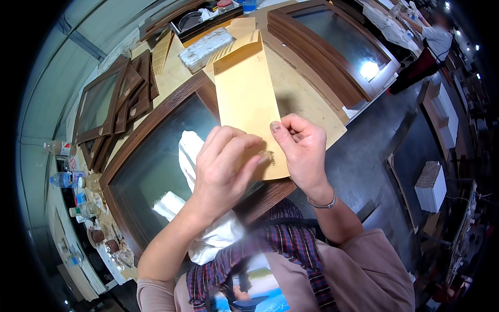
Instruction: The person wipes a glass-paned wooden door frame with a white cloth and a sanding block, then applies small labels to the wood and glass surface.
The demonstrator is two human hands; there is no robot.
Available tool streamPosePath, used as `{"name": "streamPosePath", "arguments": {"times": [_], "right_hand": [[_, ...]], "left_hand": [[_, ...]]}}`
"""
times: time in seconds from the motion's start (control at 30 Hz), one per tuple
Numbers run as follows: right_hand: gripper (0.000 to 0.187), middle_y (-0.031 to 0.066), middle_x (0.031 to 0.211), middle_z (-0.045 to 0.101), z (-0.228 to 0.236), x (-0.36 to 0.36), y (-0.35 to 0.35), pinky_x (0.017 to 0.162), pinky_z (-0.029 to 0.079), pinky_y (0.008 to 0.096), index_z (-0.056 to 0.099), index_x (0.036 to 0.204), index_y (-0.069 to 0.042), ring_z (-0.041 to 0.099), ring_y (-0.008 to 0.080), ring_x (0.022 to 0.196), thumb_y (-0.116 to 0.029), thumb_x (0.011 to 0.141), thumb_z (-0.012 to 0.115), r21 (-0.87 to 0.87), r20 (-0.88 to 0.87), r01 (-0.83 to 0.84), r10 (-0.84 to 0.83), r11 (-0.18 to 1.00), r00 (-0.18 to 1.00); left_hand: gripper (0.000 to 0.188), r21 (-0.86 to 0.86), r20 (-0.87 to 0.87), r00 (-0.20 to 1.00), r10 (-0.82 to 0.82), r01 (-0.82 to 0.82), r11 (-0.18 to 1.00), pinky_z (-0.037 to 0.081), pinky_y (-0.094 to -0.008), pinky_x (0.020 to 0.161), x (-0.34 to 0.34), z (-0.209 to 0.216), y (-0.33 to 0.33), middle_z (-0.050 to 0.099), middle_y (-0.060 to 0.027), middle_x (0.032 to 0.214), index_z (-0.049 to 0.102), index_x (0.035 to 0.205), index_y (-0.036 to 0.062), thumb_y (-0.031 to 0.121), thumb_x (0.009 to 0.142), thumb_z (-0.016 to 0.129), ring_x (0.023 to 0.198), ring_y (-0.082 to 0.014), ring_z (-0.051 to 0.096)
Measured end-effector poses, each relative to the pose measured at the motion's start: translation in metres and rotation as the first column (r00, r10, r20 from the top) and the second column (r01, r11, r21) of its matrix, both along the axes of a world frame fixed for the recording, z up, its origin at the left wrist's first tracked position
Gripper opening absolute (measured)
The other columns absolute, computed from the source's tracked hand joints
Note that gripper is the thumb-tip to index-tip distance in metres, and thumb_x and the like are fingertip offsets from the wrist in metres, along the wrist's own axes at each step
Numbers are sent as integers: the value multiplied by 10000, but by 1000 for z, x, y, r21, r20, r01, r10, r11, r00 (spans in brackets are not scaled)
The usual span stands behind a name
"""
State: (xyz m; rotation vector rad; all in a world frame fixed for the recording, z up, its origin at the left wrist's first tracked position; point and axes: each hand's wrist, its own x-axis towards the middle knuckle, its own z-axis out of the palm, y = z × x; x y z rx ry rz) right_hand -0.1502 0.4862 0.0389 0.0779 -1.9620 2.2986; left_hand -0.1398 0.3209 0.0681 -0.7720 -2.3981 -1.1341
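Observation:
A long tan paper sheet (244, 88), folded over at its far end, hangs above a brown-framed glass panel (150, 156). My right hand (304, 148) grips its right edge near the close end, thumb on top and fingers curled. Over the left side of the paper, my left hand (226, 161) is closed in a pinch. A small, pale, see-through bit seems to show at its fingertips, too small to name. A crumpled white cloth (215, 239) lies on the panel beneath my left forearm.
Stacked brown frames with glass (99, 101) lean at the left; more framed panels (332, 47) lie far right. A whitish block (205, 49) and a black tray (208, 23) sit at the back. Bottles (62, 179) line the left. A person (436, 41) stands far right.

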Motion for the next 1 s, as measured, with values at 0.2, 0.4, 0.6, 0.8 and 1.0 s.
{"name": "streamPosePath", "arguments": {"times": [0.2, 0.4, 0.6, 0.8, 1.0], "right_hand": [[222, -60, 662, 477, 0, 3, -1, 516, 321, 214, 586, 778, 21, 392, 4, 608, -66, 977, 634, 41, -23, 9, -8, 999, 1000], [216, -50, 675, 499, -5, -2, 0, 535, 348, 212, 585, 785, 28, 421, 7, 627, -57, 979, 627, 18, -24, 66, -65, 998, 998], [177, -55, 707, 542, -12, -13, 19, 563, 377, 203, 619, 823, 29, 462, 4, 650, -67, 969, 647, 38, -42, 214, -212, 976, 976], [181, -71, 700, 509, -21, -17, 37, 542, 320, 193, 617, 810, 13, 408, -1, 623, -68, 968, 652, 24, -56, 266, -264, 964, 963], [192, -76, 687, 476, -25, -18, 44, 529, 286, 203, 608, 797, 9, 372, -1, 609, -63, 971, 646, 41, -76, 289, -285, 957, 955]], "left_hand": [[217, -59, -100, 995, -27, 21, 998, 441, -331, 601, 1, -1, -1, 623, -87, 782, 693, 863, 13, -35, 679, 799, 706, -233, 568], [237, -51, -226, 974, -29, 18, 999, 416, -334, 567, 15, 1, -3, 604, -91, 752, 676, 839, 2, -84, 643, 779, 654, -236, 548], [130, 37, 107, 992, 61, -66, 997, 422, -311, 605, 38, -2, -25, 606, -90, 755, 672, 816, -4, -34, 733, 768, 682, -212, 562], [147, 133, 741, 672, -8, -135, 982, 398, -245, 638, 42, -11, -41, 575, -8, 764, 654, 791, -19, 74, 839, 757, 695, -80, 497], [143, 49, 696, 718, 27, -84, 995, 405, -268, 635, 33, -21, -35, 575, -21, 756, 645, 794, -19, 71, 835, 748, 695, -102, 502]]}}
